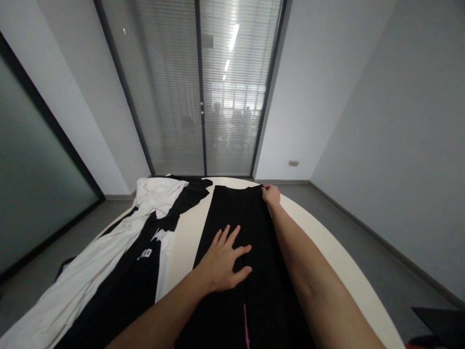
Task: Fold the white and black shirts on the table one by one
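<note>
A long black garment [240,218] lies stretched out along a white rounded table [319,232]. My left hand [225,259] rests flat on its middle with the fingers spread. My right hand [271,195] reaches to the garment's far right corner and pinches the edge of the cloth there. A thin pink line [246,327] runs along the black cloth close to me.
To the left lies a heap of other clothes: a white garment [109,247] and a black one with white lettering [145,254]. Beyond the table stand glass doors with blinds [199,87]. Grey floor [381,261] surrounds the table; a dark object [441,322] sits low right.
</note>
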Demonstrator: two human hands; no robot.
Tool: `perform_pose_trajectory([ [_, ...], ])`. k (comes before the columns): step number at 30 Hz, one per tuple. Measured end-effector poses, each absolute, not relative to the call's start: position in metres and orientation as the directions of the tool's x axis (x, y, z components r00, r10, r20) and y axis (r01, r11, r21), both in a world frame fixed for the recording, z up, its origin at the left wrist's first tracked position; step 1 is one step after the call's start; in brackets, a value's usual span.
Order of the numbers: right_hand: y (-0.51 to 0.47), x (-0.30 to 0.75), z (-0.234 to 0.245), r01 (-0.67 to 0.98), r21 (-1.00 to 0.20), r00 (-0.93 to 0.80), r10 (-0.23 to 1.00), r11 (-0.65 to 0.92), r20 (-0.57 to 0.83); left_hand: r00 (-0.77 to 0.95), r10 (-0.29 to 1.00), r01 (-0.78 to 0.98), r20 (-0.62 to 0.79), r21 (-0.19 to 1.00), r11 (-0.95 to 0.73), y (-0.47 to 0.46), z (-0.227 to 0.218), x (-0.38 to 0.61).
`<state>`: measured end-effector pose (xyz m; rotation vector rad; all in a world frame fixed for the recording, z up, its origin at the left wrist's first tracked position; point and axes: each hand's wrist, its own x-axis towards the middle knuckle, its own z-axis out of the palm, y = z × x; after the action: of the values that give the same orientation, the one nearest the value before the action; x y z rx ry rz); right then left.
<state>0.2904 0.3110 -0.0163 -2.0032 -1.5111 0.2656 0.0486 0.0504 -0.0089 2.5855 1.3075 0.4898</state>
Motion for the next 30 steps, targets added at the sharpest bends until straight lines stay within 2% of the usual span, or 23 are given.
perform_pose_trajectory([
  [5,0.313,0.287,-0.005,0.831,-0.555,0.237,0.929,-0.042,0.285,0.547,0.81,0.755,0.211,0.295,-0.586,0.051,-0.012,0.05],
  [10,0.282,0.273,-0.007,0.876,-0.473,0.055,0.955,0.094,0.292,0.503,0.841,0.797,0.199,0.269,-0.54,0.053,-0.015,0.053],
  [14,0.248,0.253,0.0,0.868,-0.443,-0.122,0.961,0.224,0.248,0.438,0.858,0.803,0.269,0.313,-0.508,0.055,-0.019,0.053],
  [17,0.221,0.236,0.005,0.846,-0.478,-0.167,0.969,0.235,0.181,0.4,0.85,0.783,0.343,0.354,-0.511,0.055,-0.016,0.054],
  [20,0.196,0.22,0.003,0.828,-0.527,-0.144,0.981,0.192,0.132,0.378,0.852,0.799,0.362,0.337,-0.498,0.052,-0.011,0.054],
  [23,0.177,0.21,-0.002,0.827,-0.543,-0.062,0.984,0.145,0.169,0.37,0.858,0.84,0.357,0.266,-0.473,0.05,-0.007,0.055],
  [26,0.165,0.209,-0.004,0.771,-0.62,-0.009,0.976,0.145,0.216,0.366,0.862,0.863,0.352,0.219,-0.456,0.05,-0.008,0.057],
  [28,0.158,0.214,-0.002,0.73,-0.646,-0.114,0.972,0.223,0.207,0.346,0.866,0.865,0.36,0.236,-0.444,0.051,-0.009,0.058],
  [30,0.149,0.223,0.003,0.72,-0.61,-0.267,0.944,0.33,0.196,0.351,0.867,0.852,0.354,0.263,-0.453,0.051,-0.011,0.059],
])
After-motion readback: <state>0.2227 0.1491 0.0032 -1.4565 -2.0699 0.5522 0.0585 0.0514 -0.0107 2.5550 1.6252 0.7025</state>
